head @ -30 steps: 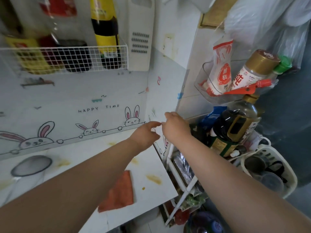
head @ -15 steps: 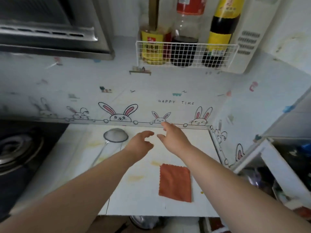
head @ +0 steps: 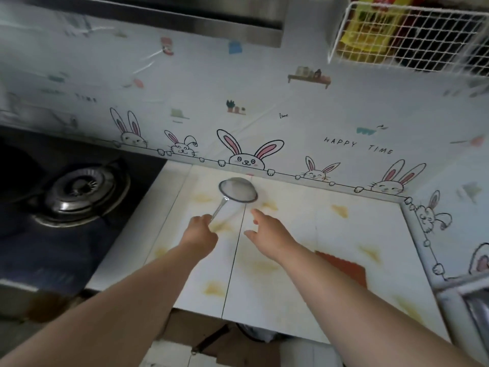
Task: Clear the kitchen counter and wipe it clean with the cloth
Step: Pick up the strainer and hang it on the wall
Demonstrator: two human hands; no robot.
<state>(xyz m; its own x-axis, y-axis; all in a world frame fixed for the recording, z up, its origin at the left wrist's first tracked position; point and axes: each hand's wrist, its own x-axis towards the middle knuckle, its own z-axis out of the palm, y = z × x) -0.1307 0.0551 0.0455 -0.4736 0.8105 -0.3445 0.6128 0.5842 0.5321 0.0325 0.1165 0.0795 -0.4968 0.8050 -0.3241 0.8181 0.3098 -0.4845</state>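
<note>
Strainer (head: 238, 190), cloth (head: 346, 266) on counter (head: 304, 300); stove (head: 79, 192) beside

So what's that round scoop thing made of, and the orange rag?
The strainer looks like metal: its rim and thin handle are grey and shiny, and the bowl seems to be fine mesh, though it is blurry. The orange cloth looks like soft fabric, perhaps microfibre: it is matte and lies limp and flat.

I note the cloth (head: 344, 263) is partly hidden behind the right forearm (head: 344, 298). The strainer handle (head: 221, 207) is blurred, its end covered by the left hand (head: 199, 231); I cannot confirm the grip. The wire basket (head: 410, 35) is cut off at the top right.
</note>
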